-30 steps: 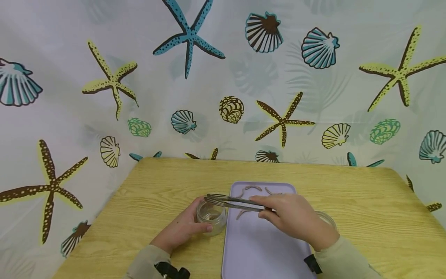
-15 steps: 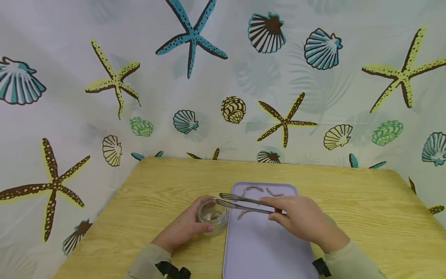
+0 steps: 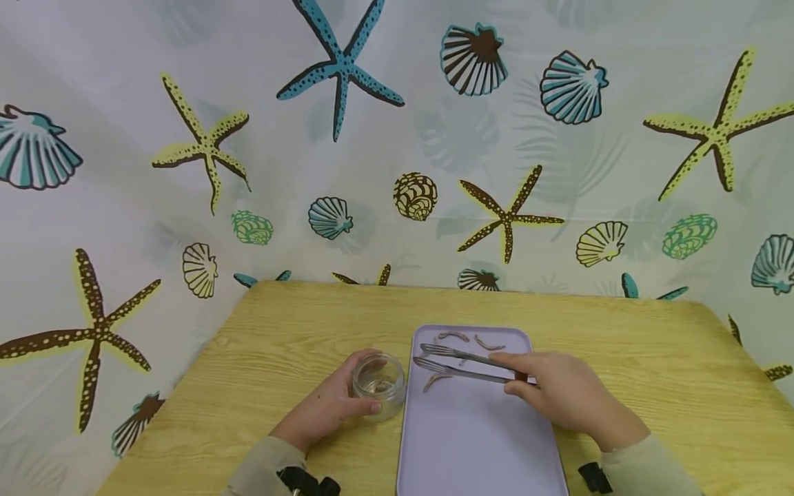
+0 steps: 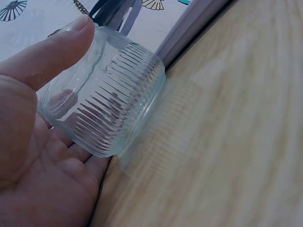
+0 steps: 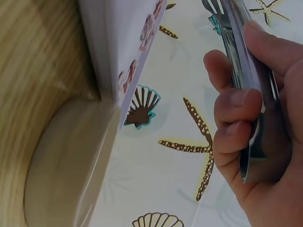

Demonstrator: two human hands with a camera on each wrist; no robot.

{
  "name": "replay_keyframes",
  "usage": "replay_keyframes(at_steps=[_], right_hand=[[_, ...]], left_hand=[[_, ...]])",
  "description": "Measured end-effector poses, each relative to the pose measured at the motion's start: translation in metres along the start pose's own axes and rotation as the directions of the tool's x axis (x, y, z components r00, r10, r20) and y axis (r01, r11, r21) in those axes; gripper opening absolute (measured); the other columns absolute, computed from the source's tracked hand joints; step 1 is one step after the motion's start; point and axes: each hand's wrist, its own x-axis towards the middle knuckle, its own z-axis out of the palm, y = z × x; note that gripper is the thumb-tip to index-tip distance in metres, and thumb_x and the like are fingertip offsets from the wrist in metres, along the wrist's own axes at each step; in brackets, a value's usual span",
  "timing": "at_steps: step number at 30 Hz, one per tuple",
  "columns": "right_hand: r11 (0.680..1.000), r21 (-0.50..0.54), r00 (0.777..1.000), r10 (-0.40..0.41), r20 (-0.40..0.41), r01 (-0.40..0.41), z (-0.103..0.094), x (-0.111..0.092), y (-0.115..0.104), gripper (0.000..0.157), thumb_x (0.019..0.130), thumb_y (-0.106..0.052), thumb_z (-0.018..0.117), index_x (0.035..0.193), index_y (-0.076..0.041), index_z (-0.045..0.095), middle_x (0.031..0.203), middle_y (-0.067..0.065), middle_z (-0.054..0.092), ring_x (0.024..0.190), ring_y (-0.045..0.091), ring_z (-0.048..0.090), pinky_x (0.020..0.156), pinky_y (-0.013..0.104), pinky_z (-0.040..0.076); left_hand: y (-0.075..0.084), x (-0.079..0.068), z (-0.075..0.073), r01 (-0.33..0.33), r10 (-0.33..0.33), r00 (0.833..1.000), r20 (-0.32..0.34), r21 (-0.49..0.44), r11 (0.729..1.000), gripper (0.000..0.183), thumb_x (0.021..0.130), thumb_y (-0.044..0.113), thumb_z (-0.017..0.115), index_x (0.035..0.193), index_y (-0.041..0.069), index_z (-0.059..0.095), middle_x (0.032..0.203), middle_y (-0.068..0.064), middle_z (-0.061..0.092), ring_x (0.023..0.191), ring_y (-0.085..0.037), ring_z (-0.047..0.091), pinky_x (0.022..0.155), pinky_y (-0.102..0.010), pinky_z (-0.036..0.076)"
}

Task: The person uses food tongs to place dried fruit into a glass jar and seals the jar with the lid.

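Observation:
My left hand (image 3: 338, 396) holds a small ribbed glass jar (image 3: 380, 403) that stands on the table, left of a lilac tray (image 3: 477, 441). In the left wrist view the thumb lies on the near side of the jar (image 4: 109, 94), and something brownish shows blurred through the glass. My right hand (image 3: 561, 389) grips metal tongs (image 3: 465, 374), whose slotted tips are parted over the tray's upper left with nothing seen between them. Several thin, curved, brownish-pink worm-like pieces (image 3: 490, 343) lie at the tray's far end; the tongs partly hide some.
A wood-grain table (image 3: 298, 324) bears everything. Behind it hangs a cloth (image 3: 372, 138) printed with shells and starfish. In the right wrist view a rounded translucent glass-like thing (image 5: 66, 161) stands beside the tray; in the head view my right hand hides it.
My right hand has moved right with the tongs, from above the jar to over the tray, and the tongs' tips have parted. The left hand and jar stay about where they were.

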Motion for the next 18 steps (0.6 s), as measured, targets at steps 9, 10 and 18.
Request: replay_keyframes(at_steps=[9, 10, 18], right_hand=[[0.996, 0.010, 0.995, 0.087, 0.058, -0.088, -0.001, -0.004, 0.015, 0.046, 0.094, -0.037, 0.071, 0.140, -0.037, 0.062, 0.102, -0.014, 0.070, 0.089, 0.008, 0.062, 0.074, 0.039, 0.050], [0.996, 0.013, 0.994, 0.090, 0.067, -0.091, -0.001, -0.004, 0.016, 0.046, 0.094, -0.036, 0.071, 0.139, -0.036, 0.063, 0.102, -0.013, 0.070, 0.088, 0.008, 0.062, 0.073, 0.039, 0.050], [0.996, 0.019, 0.990, 0.089, 0.105, -0.092, 0.004, -0.004, 0.021, 0.046, 0.093, -0.035, 0.073, 0.139, -0.034, 0.064, 0.089, -0.022, 0.063, 0.075, 0.003, 0.053, 0.068, 0.034, 0.045]], left_hand=[[0.000, 0.000, 0.000, -0.001, 0.001, 1.000, 0.005, -0.014, 1.000, 0.081, 0.088, 0.024, 0.081, 0.154, 0.021, 0.033, 0.154, -0.004, 0.044, 0.143, -0.025, 0.037, 0.116, -0.051, 0.021], [0.000, 0.000, 0.000, -0.003, 0.003, 1.000, 0.006, -0.014, 1.000, 0.081, 0.088, 0.024, 0.081, 0.154, 0.021, 0.033, 0.154, -0.004, 0.044, 0.143, -0.025, 0.037, 0.116, -0.051, 0.021], [-0.001, 0.000, -0.001, -0.007, 0.007, 1.000, 0.011, -0.016, 1.000, 0.081, 0.089, 0.024, 0.081, 0.154, 0.021, 0.032, 0.154, -0.003, 0.044, 0.142, -0.025, 0.037, 0.116, -0.050, 0.021]])
